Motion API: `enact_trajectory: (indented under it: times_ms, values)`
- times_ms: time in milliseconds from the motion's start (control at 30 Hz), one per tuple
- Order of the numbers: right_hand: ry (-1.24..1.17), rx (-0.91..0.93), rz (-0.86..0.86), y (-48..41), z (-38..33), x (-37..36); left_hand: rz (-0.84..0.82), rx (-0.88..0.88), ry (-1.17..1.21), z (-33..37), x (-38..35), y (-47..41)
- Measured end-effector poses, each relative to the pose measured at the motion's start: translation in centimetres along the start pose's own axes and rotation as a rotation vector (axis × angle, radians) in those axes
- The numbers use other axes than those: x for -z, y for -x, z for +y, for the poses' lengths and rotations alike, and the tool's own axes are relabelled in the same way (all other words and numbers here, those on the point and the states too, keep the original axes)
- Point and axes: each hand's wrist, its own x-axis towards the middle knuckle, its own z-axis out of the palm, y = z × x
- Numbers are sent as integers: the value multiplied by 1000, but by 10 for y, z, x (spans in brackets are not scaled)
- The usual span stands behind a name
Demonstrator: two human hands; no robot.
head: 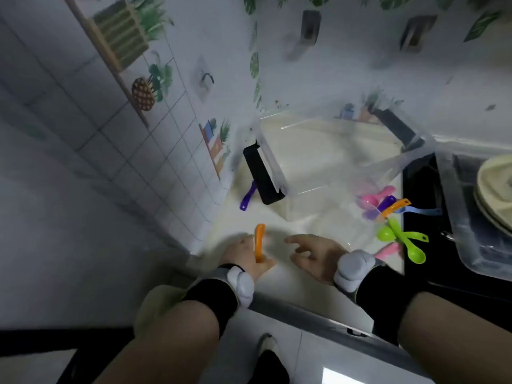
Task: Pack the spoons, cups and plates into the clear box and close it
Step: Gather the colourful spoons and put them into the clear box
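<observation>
Head view puts us above a pale, smooth bench (pixel 291 281) set against a wall of white square tiles (pixel 155 151) printed with plants. Our left hand (pixel 243 257) grips one orange spoon (pixel 260 242), a glossy plastic scoop whose handle stands up out of the fist. Our right hand (pixel 315 257) hovers just beside it with fingers loosely spread, holding nothing. Both wrists carry black cuffs (pixel 213 300) with soft grey padding.

Beyond the hands stands the clear box (pixel 318 162), rectangular, thin-walled and open on top, and we see nothing inside it. It has two black latch handles (pixel 261 178), one at each short end. One purple spoon (pixel 247 196) lies on the bench touching the near left latch.

To the right of the box lies a heap of spoons (pixel 393 217), all the same rounded plastic shape. We count two green, two pink, one purple, one orange and one blue, though blur makes the count unsure.

Farther right, on a black surface (pixel 415 189), sits a second clear tub (pixel 468 239) holding a stack of cream plates (pixel 496 189) with rounded corners. We cannot tell how many.
</observation>
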Motion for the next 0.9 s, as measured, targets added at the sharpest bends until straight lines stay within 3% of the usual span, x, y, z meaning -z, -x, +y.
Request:
enact_trajectory:
  times_ms: [200,400,500,733,800,900]
  values:
    - [-149,-160,-106,-31,-2,1,60,17,-27,1,-7,-47]
    - [-397,-259,0,-46,5,-9,41,-113,-130,0,0,-63]
    - [-514,-251,33,-50,1,-8,-60,-284,-167,-1,13,-57]
    - [-519,-223,-240,-53,-15,-5,-137,-628,-305,11,39,-41]
    - [-567,-225,-218,-52,-13,-2,-152,-610,-160,9,40,-42]
    - [-647,-275,-112,-50,-5,6,-153,-365,450,7,46,-44]
